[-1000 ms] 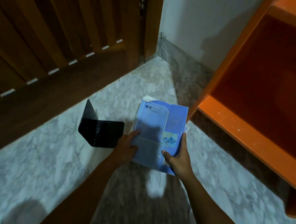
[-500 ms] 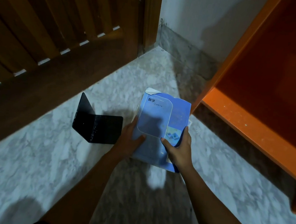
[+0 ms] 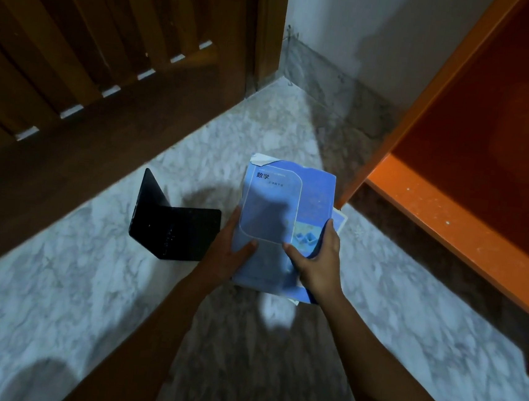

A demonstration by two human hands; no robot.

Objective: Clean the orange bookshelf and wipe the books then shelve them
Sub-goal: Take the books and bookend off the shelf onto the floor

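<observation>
Blue book [image 3: 282, 221] clamped by left hand [image 3: 229, 255] and right hand [image 3: 318, 263], frame centre. Torn upper-left cover corner could rip further if snagged on orange bookshelf [image 3: 443, 211] edge.

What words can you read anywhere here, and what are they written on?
"数学" – dark blue characters near the top left of the cover of the blue book, which the left hand and right hand hold.
A smaller line just below that title – too small and blurred to read.
The black bookend and the orange bookshelf show no readable text.
</observation>
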